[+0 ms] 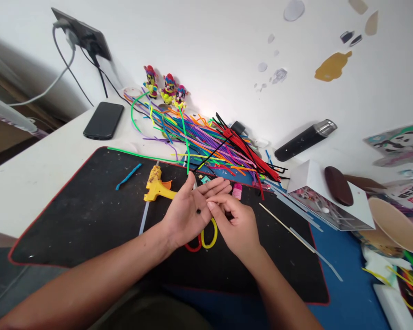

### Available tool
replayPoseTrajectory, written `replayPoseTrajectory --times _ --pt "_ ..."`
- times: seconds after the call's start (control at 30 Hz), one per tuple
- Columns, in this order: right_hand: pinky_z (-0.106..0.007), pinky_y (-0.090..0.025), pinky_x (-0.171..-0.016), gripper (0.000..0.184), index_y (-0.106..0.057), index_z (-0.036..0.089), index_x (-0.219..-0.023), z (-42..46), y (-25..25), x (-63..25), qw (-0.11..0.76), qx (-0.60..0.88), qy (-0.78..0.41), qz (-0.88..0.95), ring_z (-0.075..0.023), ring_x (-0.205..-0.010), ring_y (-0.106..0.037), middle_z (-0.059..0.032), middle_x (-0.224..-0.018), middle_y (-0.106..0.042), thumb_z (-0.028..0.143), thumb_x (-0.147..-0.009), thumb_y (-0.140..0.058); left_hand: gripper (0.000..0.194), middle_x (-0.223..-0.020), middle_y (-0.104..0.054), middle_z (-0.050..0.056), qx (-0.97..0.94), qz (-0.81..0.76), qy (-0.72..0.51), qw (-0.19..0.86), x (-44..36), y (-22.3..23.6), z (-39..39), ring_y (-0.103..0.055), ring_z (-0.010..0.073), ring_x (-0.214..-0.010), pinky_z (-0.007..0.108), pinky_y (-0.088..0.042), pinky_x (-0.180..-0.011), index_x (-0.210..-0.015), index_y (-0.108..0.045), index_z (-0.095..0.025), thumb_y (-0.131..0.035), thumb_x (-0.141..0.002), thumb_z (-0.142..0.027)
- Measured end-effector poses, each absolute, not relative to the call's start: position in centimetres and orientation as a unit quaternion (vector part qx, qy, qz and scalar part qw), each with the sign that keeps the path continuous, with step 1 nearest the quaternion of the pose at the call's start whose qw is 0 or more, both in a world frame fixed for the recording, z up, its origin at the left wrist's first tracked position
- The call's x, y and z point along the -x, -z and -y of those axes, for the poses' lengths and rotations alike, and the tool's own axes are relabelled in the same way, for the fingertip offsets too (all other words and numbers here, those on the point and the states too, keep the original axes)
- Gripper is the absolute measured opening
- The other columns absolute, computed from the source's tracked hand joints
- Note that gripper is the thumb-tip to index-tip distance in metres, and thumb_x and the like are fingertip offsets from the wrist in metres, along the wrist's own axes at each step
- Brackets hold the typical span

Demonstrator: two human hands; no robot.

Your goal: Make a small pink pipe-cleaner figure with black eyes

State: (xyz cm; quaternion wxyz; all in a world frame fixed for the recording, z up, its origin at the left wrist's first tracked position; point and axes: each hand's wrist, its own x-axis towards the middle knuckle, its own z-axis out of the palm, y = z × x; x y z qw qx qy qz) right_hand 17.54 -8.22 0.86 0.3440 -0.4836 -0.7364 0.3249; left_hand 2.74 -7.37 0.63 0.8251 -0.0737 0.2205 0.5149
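My left hand [183, 215] is turned palm up with its fingers stretched out, and a tiny black bead-like piece [198, 211] lies on the palm. Over its fingers, my right hand [239, 224] has thumb and forefinger pressed together; whatever may be between them is too small to make out. Below both hands are scissors [210, 238] with red and yellow handles, partly covered. A yellow glue gun [153, 185] with a glue stick in it lies just left of my left hand. A pink fuzzy piece [237, 191] sits beyond my right hand.
A black mat [89, 211] covers the work area. Behind it lies a pile of coloured pipe cleaners [206, 140], with three small figures [168, 87] near the wall. A phone [104, 120] is at left; a black flask [301, 141] and a white box [309, 183] are at right.
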Motion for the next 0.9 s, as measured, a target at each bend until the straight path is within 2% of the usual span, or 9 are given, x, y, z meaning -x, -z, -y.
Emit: replayPoseTrajectory --times 0.13,0.3,0.53,0.73,0.9 --pt "-0.022 -0.045 -0.055 0.013 -0.078 0.021 -0.098 8.6 -0.8 -17.8 0.338 0.479 -0.313 0.747 -0.0114 -0.056 -0.060 0.0019 -0.070 -0.073 0.026 -0.100 -0.066 0.079 -0.147 -0.068 0.027 0.056 -0.210 -0.521 0.825 -2.6 -0.7 7.2 -0.054 0.0340 -0.151 0.042 -0.037 -0.130 -0.148 -0.059 0.002 -0.034 -0.111 -0.062" --pt "-0.024 -0.048 -0.057 0.014 -0.078 0.022 -0.101 8.6 -0.9 -18.3 0.329 0.495 -0.302 0.745 -0.0127 -0.059 -0.065 -0.0008 -0.080 -0.080 0.025 -0.101 -0.065 0.069 -0.149 -0.067 0.026 0.023 -0.196 -0.526 0.828 -2.5 0.0 7.4 -0.051 0.0330 -0.154 0.041 -0.036 -0.131 -0.144 -0.065 -0.002 -0.045 -0.109 -0.058" --pt "-0.023 -0.045 -0.057 0.013 -0.079 0.022 -0.102 8.6 -0.9 -18.6 0.296 0.505 -0.254 0.770 -0.0118 -0.053 -0.060 0.0026 -0.066 -0.072 0.027 -0.100 -0.066 0.064 -0.150 -0.067 0.022 -0.011 -0.195 -0.524 0.829 -2.7 0.2 7.8 -0.047 0.0326 -0.156 0.042 -0.031 -0.133 -0.133 -0.073 -0.006 -0.047 -0.109 -0.059" --pt "-0.024 -0.042 -0.056 0.014 -0.079 0.023 -0.103 8.5 -0.3 -18.6 0.280 0.518 -0.219 0.778 -0.0117 -0.050 -0.058 0.0033 -0.064 -0.070 0.028 -0.101 -0.066 0.073 -0.151 -0.065 0.024 -0.017 -0.200 -0.527 0.826 -3.1 0.4 8.1 -0.048 0.0332 -0.156 0.041 -0.031 -0.133 -0.131 -0.075 -0.004 -0.041 -0.109 -0.066" --pt "-0.024 -0.039 -0.054 0.013 -0.078 0.023 -0.098 8.5 0.0 -18.6 0.267 0.527 -0.230 0.774 -0.0116 -0.049 -0.055 0.0048 -0.059 -0.065 0.027 -0.100 -0.066 0.068 -0.151 -0.066 0.022 -0.029 -0.210 -0.524 0.825 -3.3 0.6 8.4 -0.047 0.0328 -0.156 0.040 -0.031 -0.133 -0.127 -0.077 -0.008 -0.049 -0.106 -0.066"
